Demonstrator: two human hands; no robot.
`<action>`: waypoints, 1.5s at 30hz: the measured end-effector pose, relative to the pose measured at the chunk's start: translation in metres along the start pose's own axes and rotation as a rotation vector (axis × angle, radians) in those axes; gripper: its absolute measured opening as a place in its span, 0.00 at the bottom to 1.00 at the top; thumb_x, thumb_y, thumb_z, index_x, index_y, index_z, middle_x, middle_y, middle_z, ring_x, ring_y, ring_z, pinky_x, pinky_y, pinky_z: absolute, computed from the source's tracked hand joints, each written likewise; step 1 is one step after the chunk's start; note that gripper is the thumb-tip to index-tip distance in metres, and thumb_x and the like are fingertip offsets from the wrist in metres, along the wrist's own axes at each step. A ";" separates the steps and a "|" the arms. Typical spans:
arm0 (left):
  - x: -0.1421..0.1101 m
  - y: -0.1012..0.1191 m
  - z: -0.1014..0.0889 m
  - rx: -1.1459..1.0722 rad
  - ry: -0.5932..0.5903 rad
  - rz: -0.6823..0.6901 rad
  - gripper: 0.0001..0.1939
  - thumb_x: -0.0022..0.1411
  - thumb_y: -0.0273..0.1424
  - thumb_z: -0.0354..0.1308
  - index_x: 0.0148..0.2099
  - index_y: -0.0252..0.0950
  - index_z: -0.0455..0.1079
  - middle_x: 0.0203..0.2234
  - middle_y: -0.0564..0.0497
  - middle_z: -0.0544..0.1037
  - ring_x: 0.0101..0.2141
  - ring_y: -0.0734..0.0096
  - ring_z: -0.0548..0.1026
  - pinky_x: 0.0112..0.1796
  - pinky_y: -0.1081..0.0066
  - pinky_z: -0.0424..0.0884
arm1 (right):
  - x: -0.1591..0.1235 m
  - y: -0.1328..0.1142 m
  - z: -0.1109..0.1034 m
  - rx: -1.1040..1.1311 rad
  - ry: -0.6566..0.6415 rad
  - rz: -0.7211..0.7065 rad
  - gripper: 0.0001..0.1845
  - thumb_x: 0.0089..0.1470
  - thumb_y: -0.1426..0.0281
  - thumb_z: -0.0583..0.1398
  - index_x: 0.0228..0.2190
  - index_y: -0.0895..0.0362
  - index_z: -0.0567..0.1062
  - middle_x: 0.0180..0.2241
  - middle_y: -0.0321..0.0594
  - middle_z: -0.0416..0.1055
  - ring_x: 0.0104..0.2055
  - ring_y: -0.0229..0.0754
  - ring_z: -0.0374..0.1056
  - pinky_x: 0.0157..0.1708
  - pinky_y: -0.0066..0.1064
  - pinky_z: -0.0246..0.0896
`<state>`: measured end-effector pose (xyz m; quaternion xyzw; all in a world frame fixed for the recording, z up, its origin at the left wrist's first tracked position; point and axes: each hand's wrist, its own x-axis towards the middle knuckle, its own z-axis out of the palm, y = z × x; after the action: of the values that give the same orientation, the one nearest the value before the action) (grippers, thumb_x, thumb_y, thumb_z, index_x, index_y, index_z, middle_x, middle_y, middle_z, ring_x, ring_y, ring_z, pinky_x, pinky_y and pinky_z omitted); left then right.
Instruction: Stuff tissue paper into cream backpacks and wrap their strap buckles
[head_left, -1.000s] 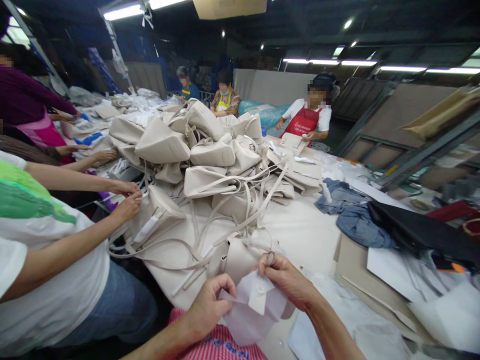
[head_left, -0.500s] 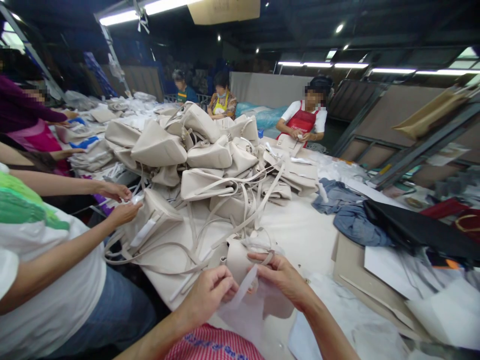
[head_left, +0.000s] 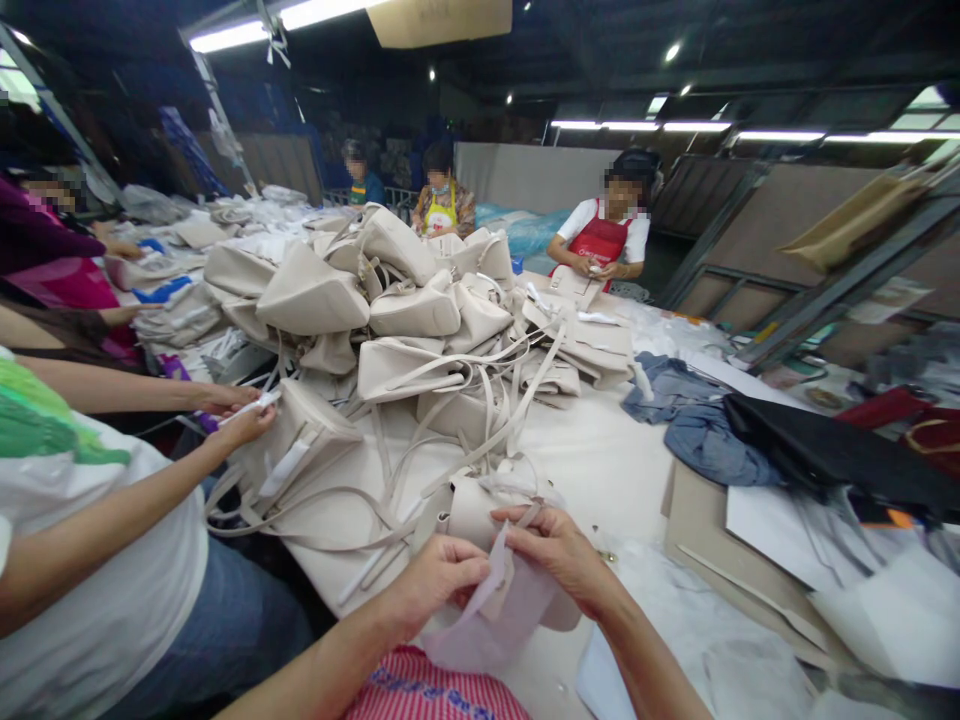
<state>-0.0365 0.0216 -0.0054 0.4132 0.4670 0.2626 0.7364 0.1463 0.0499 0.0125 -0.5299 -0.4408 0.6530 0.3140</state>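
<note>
In front of me on the table lies a beige handbag (head_left: 466, 503), partly hidden by my hands and a thin, translucent white sheet (head_left: 487, 635). My left hand (head_left: 442, 578) is closed, thumb and fingers pinching the sheet's left edge. My right hand (head_left: 559, 553) pinches at the bag's handle (head_left: 531, 512), with the sheet's upper corner at its thumb; its fingertips are partly covered. The sheet hangs between both hands, over the bag's near side and my red striped apron (head_left: 435, 690).
A large heap of beige handbags (head_left: 315, 290) with trailing straps rises ahead. At my left, a co-worker's hands (head_left: 251, 410) work on another bag. Cardboard (head_left: 720, 530), grey cloth (head_left: 709, 440) and clear plastic (head_left: 697, 620) lie right. A co-worker in a red apron (head_left: 600, 240) stands across.
My left hand has moved slightly right and up, nearer my right hand. The sheet is spread wider over the bag's front. The left co-worker's hands have shifted slightly left and down.
</note>
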 end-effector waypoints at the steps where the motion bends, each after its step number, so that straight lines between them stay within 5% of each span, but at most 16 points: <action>1: 0.002 0.000 0.003 -0.003 -0.003 -0.001 0.15 0.46 0.41 0.61 0.24 0.32 0.70 0.16 0.56 0.66 0.18 0.79 0.59 0.23 0.75 0.53 | 0.001 0.001 0.001 -0.002 0.005 -0.002 0.20 0.37 0.62 0.68 0.35 0.58 0.81 0.21 0.35 0.75 0.22 0.35 0.62 0.25 0.27 0.54; 8: 0.012 0.005 0.017 -0.041 -0.011 -0.044 0.13 0.42 0.36 0.62 0.27 0.34 0.65 0.17 0.58 0.66 0.18 0.79 0.61 0.22 0.76 0.55 | -0.009 0.010 -0.006 0.066 0.102 -0.010 0.25 0.39 0.57 0.68 0.39 0.57 0.79 0.28 0.37 0.78 0.26 0.39 0.67 0.26 0.29 0.59; 12: 0.017 0.003 0.030 -0.119 -0.049 -0.036 0.16 0.42 0.34 0.60 0.36 0.32 0.67 0.22 0.55 0.71 0.21 0.77 0.66 0.24 0.76 0.61 | -0.040 0.030 -0.012 0.374 0.190 0.014 0.31 0.48 0.44 0.57 0.43 0.55 0.74 0.33 0.42 0.78 0.32 0.44 0.72 0.31 0.33 0.64; 15: 0.024 -0.004 0.042 -0.131 -0.042 -0.001 0.15 0.44 0.32 0.59 0.37 0.34 0.67 0.19 0.57 0.70 0.18 0.77 0.66 0.22 0.77 0.61 | -0.068 0.057 -0.006 0.604 0.202 0.050 0.37 0.43 0.39 0.56 0.44 0.55 0.71 0.33 0.45 0.79 0.33 0.47 0.74 0.32 0.36 0.67; 21: 0.035 0.001 0.059 -0.264 -0.102 0.056 0.15 0.48 0.34 0.60 0.40 0.35 0.66 0.24 0.54 0.74 0.20 0.76 0.69 0.21 0.78 0.61 | -0.101 0.096 0.026 0.764 0.309 0.060 0.27 0.35 0.60 0.72 0.37 0.57 0.73 0.27 0.38 0.78 0.25 0.38 0.72 0.28 0.29 0.68; 26: 0.035 0.006 0.065 -0.241 -0.057 0.073 0.18 0.48 0.37 0.61 0.41 0.36 0.65 0.23 0.55 0.73 0.19 0.76 0.69 0.18 0.80 0.59 | -0.109 0.118 0.037 1.087 0.593 0.106 0.23 0.32 0.66 0.74 0.31 0.55 0.71 0.22 0.32 0.76 0.24 0.37 0.74 0.27 0.27 0.68; 28: 0.034 0.005 0.068 -0.207 -0.016 0.080 0.19 0.48 0.39 0.61 0.42 0.36 0.65 0.21 0.56 0.72 0.17 0.78 0.67 0.16 0.81 0.56 | -0.111 0.125 0.044 1.136 0.675 0.082 0.29 0.31 0.64 0.74 0.36 0.54 0.69 0.27 0.34 0.77 0.30 0.42 0.76 0.30 0.31 0.69; 31: 0.031 0.005 0.074 -0.214 0.029 0.079 0.20 0.49 0.39 0.61 0.43 0.36 0.65 0.21 0.55 0.72 0.17 0.78 0.67 0.17 0.80 0.57 | -0.108 0.126 0.061 1.044 0.734 -0.028 0.51 0.26 0.63 0.75 0.51 0.50 0.59 0.36 0.41 0.77 0.38 0.51 0.76 0.34 0.38 0.69; 34: 0.027 0.006 0.078 -0.252 0.022 0.096 0.20 0.50 0.37 0.60 0.45 0.35 0.64 0.25 0.53 0.75 0.22 0.75 0.71 0.23 0.77 0.65 | -0.096 0.113 0.077 0.982 0.652 -0.093 0.63 0.21 0.64 0.76 0.57 0.51 0.51 0.40 0.48 0.76 0.41 0.57 0.74 0.34 0.40 0.67; 38: 0.024 0.005 0.077 -0.254 0.002 0.109 0.19 0.49 0.35 0.60 0.44 0.35 0.65 0.24 0.54 0.75 0.23 0.74 0.72 0.25 0.76 0.67 | -0.077 0.090 0.078 1.047 0.611 -0.120 0.42 0.33 0.58 0.72 0.49 0.55 0.66 0.41 0.49 0.77 0.43 0.53 0.73 0.31 0.34 0.67; 45: 0.028 0.004 0.068 -0.257 -0.007 0.088 0.17 0.48 0.35 0.59 0.41 0.36 0.66 0.19 0.58 0.70 0.17 0.78 0.65 0.16 0.80 0.55 | -0.073 0.105 0.066 1.039 0.895 -0.100 0.24 0.31 0.65 0.74 0.34 0.55 0.76 0.31 0.35 0.79 0.28 0.40 0.73 0.20 0.26 0.67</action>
<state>0.0368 0.0203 -0.0001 0.3366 0.4083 0.3510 0.7725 0.1057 -0.0736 -0.0498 -0.5083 0.0778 0.4829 0.7088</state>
